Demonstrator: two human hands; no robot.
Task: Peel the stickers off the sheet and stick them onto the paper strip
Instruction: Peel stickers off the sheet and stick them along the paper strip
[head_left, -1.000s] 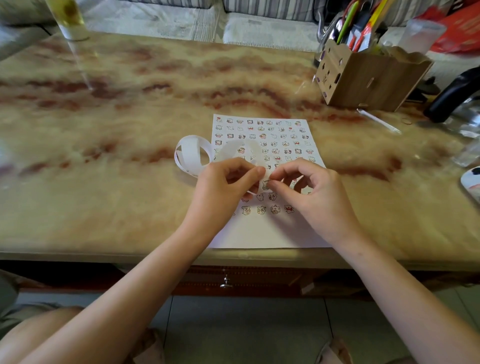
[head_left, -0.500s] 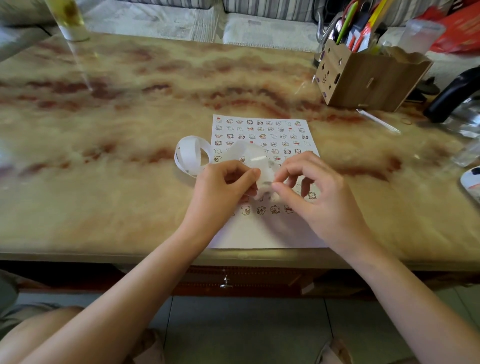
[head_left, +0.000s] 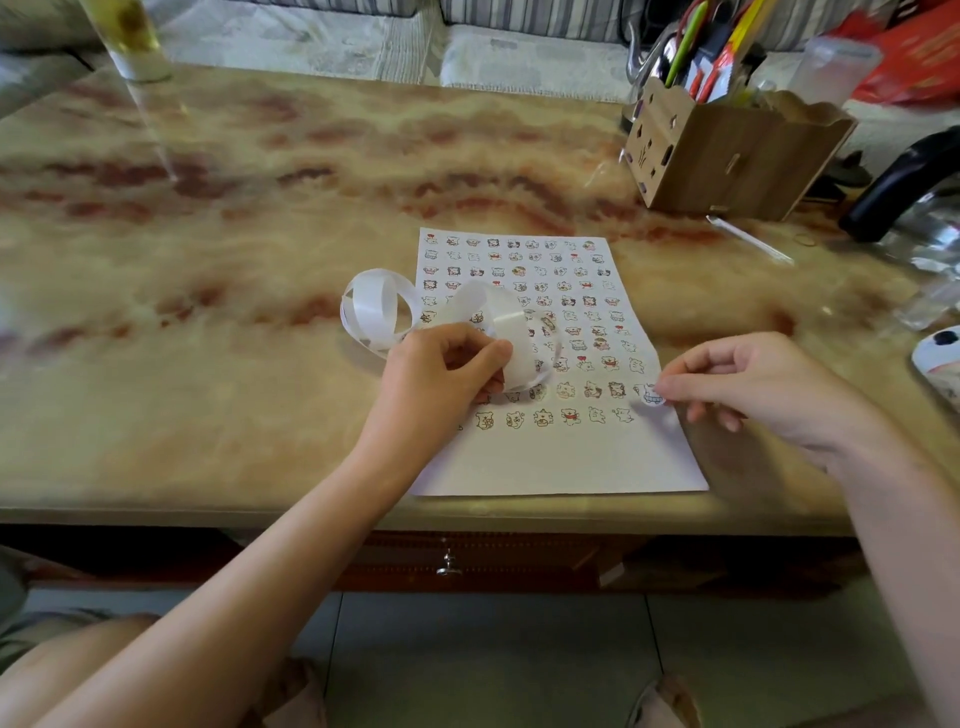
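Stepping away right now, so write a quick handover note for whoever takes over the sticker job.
Left hand grips the paper strip above the sticker sheet; its coiled end rests on the table.
Right hand pinches one sticker at the sheet's right edge.
Done: that sticker looks lifted.
Left: press it onto the strip, then go on; many stickers remain on the sheet.

Open tabletop (head_left: 208, 312) lies left of and beyond the sticker sheet (head_left: 545, 457); a pen box (head_left: 727, 156) and dark handle (head_left: 898, 182) crowd the far right; a glass (head_left: 130, 41) stands far left.
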